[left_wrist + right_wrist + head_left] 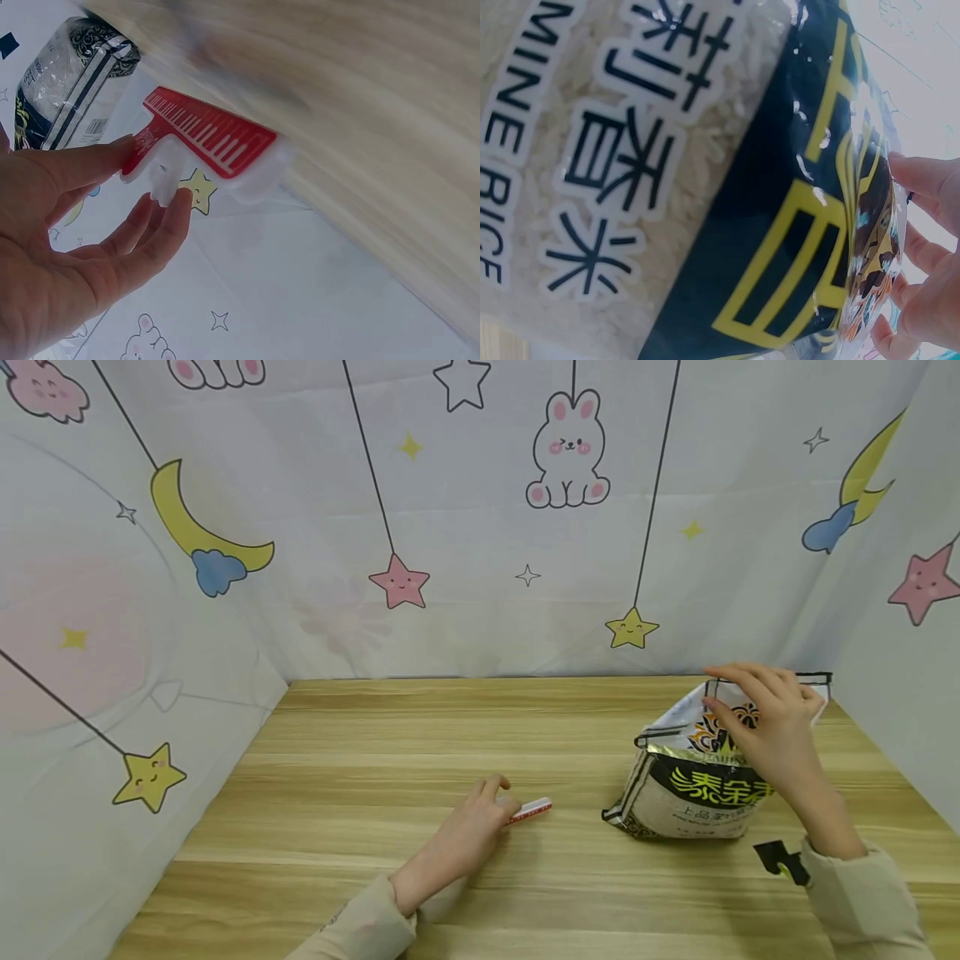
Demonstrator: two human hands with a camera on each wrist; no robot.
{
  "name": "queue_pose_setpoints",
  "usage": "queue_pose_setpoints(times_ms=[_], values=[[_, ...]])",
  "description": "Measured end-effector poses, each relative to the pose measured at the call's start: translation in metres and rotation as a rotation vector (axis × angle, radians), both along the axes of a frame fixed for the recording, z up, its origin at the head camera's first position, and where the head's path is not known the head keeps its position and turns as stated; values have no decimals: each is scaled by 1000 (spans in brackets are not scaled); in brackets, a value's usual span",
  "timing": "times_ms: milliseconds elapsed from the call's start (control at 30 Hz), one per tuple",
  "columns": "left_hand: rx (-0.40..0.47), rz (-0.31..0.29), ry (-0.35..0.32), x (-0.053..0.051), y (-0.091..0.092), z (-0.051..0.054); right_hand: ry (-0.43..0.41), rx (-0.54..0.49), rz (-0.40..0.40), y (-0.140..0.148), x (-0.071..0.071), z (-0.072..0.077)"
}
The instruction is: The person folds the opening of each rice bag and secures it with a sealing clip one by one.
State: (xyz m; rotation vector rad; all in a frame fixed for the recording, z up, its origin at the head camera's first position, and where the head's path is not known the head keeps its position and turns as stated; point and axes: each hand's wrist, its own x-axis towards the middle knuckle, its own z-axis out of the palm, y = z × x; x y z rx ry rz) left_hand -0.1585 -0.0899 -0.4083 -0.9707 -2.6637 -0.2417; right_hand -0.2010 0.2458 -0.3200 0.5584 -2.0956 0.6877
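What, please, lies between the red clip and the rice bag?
In the head view, only a bare stretch of wooden table shows between the red clip and the rice bag.

pale wood-grain tbl (322,743); white cloth (480,527) behind & at sides, w/ cartoon bunnies (568,453), moons (177,514), stars (401,583).

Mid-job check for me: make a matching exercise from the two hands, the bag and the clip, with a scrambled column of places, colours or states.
Column one:
1. Left hand
2. Right hand
3. Rice bag
4. Clip

Column two:
A. Red and white
B. At the upper part of the rice bag
C. Holds the clip between thumb and fingers
D. Has a dark band with yellow characters

Right pairs: 1-C, 2-B, 3-D, 4-A.
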Motion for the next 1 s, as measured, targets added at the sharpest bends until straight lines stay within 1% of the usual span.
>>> queue_pose_setpoints(times_ms=[267,467,567,700,800,1000], values=[[23,-9,-13,-2,4,4,-1,8,-4,0,0,0],[31,-29,24,-5,6,5,-10,10,-10,0,0,1],[52,-38,31,-6,7,5,-15,12,-11,0,1,1],[96,-36,20,-7,9,9,-21,16,-9,0,1,1],[139,-34,26,-7,10,12,-22,17,-8,0,2,1],[229,-69,61,-10,15,15,-15,14,3,0,1,-1]])
